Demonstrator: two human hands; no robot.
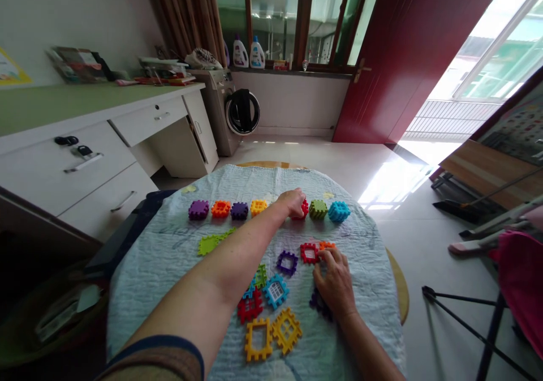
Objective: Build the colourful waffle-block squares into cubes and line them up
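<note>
My left hand [292,201] reaches across to the far row of cubes, its fingers closed on a red cube [305,209] that they partly cover. Right of it in the row stand a green cube [318,209] and a blue cube [339,211]. My right hand [335,279] is lower right, fingers curled at an orange notched panel [326,245], which it partly hides. A red square frame panel [309,253] touches that area, and a dark panel [319,303] shows under the palm. Just left lies a purple frame panel [287,262].
Yellow [258,207], dark purple, orange [221,209] and purple cubes continue the row leftward. Loose panels include lime [207,245], blue [276,291], red [250,306] and yellow [287,330] ones. A quilted cloth [169,290] covers the round table. A tripod leg [462,299] stands right.
</note>
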